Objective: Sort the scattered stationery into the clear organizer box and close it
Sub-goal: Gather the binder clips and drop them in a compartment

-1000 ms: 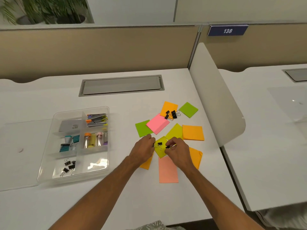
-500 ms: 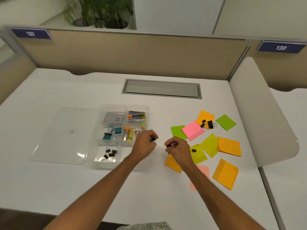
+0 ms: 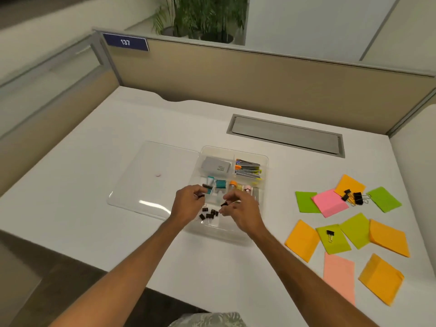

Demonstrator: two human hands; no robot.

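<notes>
1. Left hand (image 3: 188,204): above the near left compartment of the clear organizer box (image 3: 265,161); thumb and forefinger pinched on one small black binder clip (image 3: 201,196).
2. Right hand (image 3: 240,208): above the same compartment, fingertips pinched on a second black clip (image 3: 224,204).
3. Clips already stored (image 3: 208,214): a small heap on the floor of that compartment, directly under both hands.
4. Other contents: grey card box (image 3: 215,165) far left; staplers (image 3: 247,169) far right; teal items and small tubes in the middle row.
5. Lid (image 3: 151,175): lying flat and open on the desk (image 3: 94,185), touching the box's left side.
6. Still loose: coloured sticky notes (image 3: 329,202) to the right, one clip on a yellow-green note (image 3: 330,234), several larger clips (image 3: 354,197) on the far notes.
7. Handling advice: lower both hands inside the walls before letting go, so the springy clips do not bounce over a divider; release one at a time.
8. Change from half a second ago: both hands have travelled left from the desk between box and notes to over the box; the view has swung left with them.
</notes>
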